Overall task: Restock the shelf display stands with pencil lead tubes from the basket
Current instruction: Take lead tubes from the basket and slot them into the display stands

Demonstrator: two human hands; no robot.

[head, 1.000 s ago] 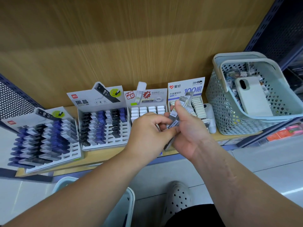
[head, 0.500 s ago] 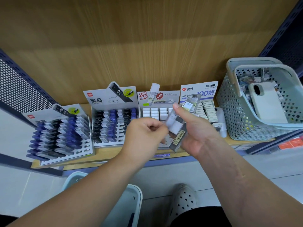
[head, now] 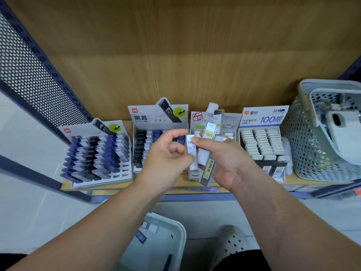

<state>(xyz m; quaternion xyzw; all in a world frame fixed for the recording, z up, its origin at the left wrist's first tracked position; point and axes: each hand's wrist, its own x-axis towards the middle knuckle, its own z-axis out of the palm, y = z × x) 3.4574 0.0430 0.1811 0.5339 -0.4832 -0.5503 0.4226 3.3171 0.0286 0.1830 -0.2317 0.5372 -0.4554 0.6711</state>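
My right hand [head: 224, 161] grips a fanned bunch of pencil lead tubes [head: 210, 133], clear and dark ones, in front of the middle display stand [head: 232, 119]. My left hand [head: 168, 155] pinches a white tube marked HB 0.7 [head: 191, 146] at the left edge of that bunch. Behind the hands stand a stand of black, white and blue tubes [head: 159, 118], another like it farther left [head: 93, 153], and a stand marked 100 [head: 261, 141] on the right. A pale green basket [head: 304, 145] with more stock sits at the far right of the shelf.
A white phone [head: 345, 135] lies in the basket on the shelf. A second light basket [head: 166, 233] stands on the floor below my arms, with a few tubes inside. A perforated dark metal panel [head: 35, 79] closes the shelf's left side. My shoe [head: 230, 243] is beside the floor basket.
The view has swung left, so the stands and basket sit farther right. My left hand has drawn the white HB 0.7 tube out to the left edge of the bunch.
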